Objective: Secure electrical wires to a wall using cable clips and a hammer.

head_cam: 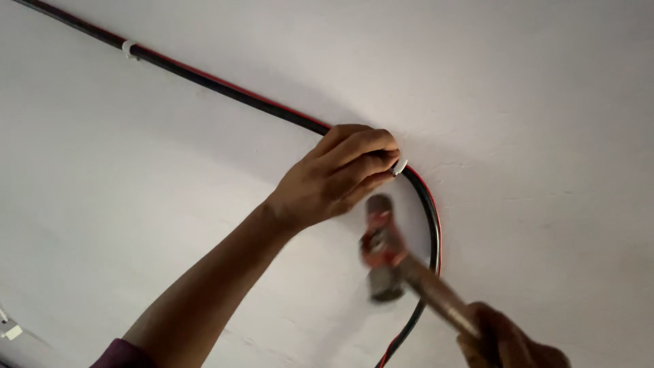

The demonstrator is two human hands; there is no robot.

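Observation:
A black and red cable pair [225, 87] runs across the white surface from the top left, then bends down at the right. My left hand [337, 174] presses against the bend and pinches a small white cable clip [400, 166] over the cable. My right hand [507, 341], at the bottom right, grips the wooden handle of a hammer [383, 249]. The hammer's metal head is blurred and sits just below my left hand, a short way from the clip.
Another white clip [128, 48] holds the cable at the top left. A small white fitting [9, 330] shows at the left edge. The white surface [545, 136] spreads bare to the right of the bend.

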